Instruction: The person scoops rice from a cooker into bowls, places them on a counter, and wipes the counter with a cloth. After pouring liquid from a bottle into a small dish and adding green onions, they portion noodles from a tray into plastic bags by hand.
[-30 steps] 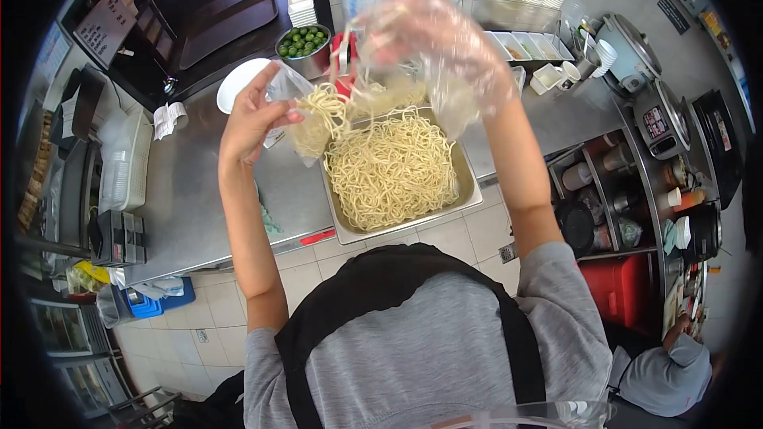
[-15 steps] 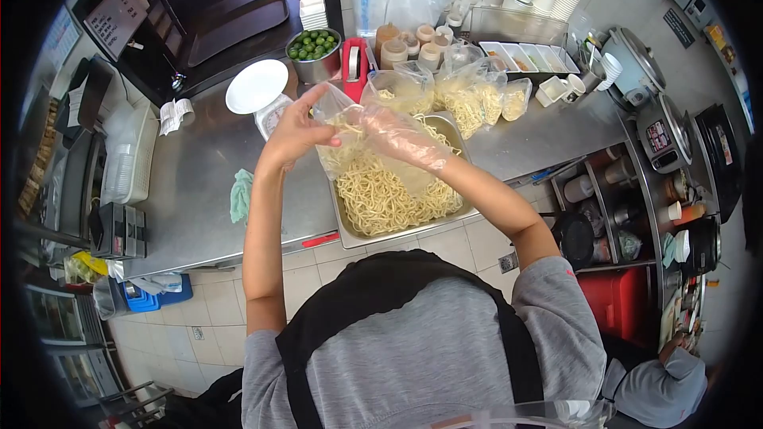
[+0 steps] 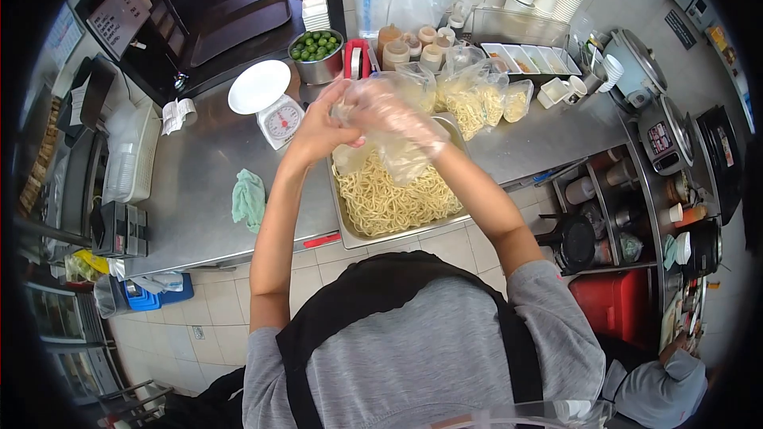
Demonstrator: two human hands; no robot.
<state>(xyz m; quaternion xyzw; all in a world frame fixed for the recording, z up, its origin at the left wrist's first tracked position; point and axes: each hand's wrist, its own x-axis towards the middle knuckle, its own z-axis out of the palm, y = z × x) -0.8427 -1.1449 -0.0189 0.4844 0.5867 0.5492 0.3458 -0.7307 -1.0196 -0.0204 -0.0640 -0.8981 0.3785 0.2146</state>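
A metal tray (image 3: pixel 347 226) of pale noodles (image 3: pixel 397 199) sits on the steel counter in front of me. Above its far left part, my bare left hand (image 3: pixel 322 123) has its fingers closed on a clear plastic bag (image 3: pixel 350 155). My right hand (image 3: pixel 393 115), covered by a clear plastic glove, is against the bag and my left fingers. Its own fingers are blurred and partly hidden by the plastic. Several bags of noodles (image 3: pixel 469 111) stand behind the tray. A scale (image 3: pixel 282 122) with a white plate (image 3: pixel 259 87) is to the left.
A pot of green limes (image 3: pixel 318 71), a red tape dispenser (image 3: pixel 360 59) and sauce bottles (image 3: pixel 395 54) line the back. A green cloth (image 3: pixel 249 200) lies on the left counter. Rice cookers (image 3: pixel 664 135) stand right. Another person (image 3: pixel 660 389) is at lower right.
Both hands have come closer together, with my left hand moving right. The bag's lower part has moved right and the scale's dial has come into view.
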